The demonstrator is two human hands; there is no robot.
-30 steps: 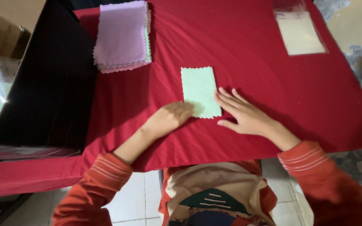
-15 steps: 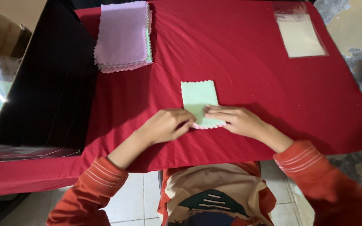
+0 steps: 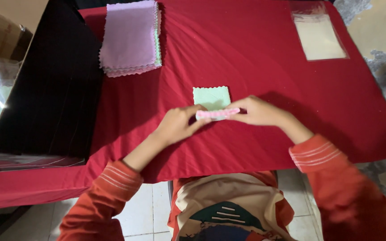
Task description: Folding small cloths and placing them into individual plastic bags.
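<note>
head view: both hands meet at the near edge of a small green cloth (image 3: 211,97) on the red tablecloth (image 3: 255,58). left hand (image 3: 177,126) and right hand (image 3: 258,111) each pinch an end of the pink folded edge (image 3: 217,114), fingers pressed together on it. bare red cloth lies all round; a stack of cloths (image 3: 130,38) sits well apart at the far left, a clear bag (image 3: 319,33) far right.

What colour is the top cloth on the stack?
Pale lilac-pink, seen in the head view: the stack.
</note>
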